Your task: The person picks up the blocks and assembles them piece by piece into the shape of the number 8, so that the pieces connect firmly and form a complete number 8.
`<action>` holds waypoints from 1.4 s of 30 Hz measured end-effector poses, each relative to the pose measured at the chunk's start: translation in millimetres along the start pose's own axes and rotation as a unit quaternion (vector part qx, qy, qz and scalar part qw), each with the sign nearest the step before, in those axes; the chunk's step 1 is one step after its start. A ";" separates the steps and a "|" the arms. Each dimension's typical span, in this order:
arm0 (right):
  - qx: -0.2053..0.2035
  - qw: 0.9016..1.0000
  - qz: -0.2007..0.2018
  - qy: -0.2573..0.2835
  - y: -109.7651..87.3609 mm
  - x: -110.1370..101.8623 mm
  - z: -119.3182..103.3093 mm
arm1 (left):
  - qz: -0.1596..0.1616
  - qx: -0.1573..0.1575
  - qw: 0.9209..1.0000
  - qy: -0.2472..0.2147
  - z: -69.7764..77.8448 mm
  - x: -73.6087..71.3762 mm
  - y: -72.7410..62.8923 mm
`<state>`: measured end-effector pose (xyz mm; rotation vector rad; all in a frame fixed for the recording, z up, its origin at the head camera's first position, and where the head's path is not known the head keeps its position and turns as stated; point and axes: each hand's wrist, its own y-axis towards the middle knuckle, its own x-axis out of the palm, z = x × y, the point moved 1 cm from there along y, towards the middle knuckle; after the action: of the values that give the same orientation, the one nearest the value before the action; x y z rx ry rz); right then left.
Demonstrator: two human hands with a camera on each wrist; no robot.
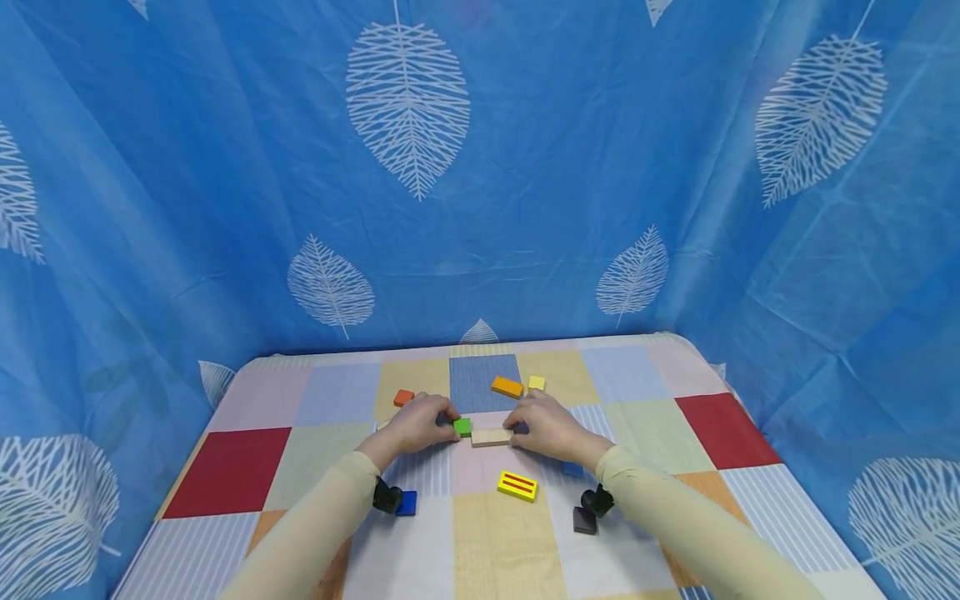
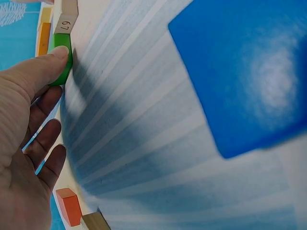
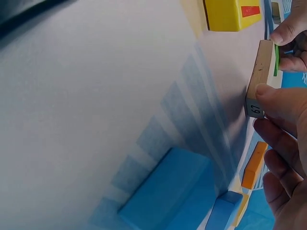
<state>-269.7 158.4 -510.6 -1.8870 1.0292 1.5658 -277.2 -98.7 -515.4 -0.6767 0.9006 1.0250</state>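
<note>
One beige block [image 3: 260, 69] bears digits [image 3: 255, 109] (wrist views only).

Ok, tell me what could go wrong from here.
The left hand pinches the green block right beside the wooden block in the right hand, so a slight push might skew either one. The left wrist device sits close to the bright blue block and could bump it. Likewise, the right wrist device might knock the dark block nearby.
</note>
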 end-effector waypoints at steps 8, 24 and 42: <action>0.009 1.000 -0.002 0.010 0.7 0.0 -2.4 | 0.003 0.003 1.000 -0.002 -1.4 -0.4 1.6; 0.030 0.999 -0.013 0.013 5.7 1.3 -2.8 | 0.007 0.002 1.000 0.000 -0.6 -3.0 0.6; 0.028 0.999 -0.017 0.020 5.5 -0.6 -4.7 | 0.003 0.002 1.000 -0.009 -3.0 -1.8 -1.4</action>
<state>-271.2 151.7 -508.4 -1.8937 1.0425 1.4715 -277.2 -102.4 -515.2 -0.6614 0.8884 1.0331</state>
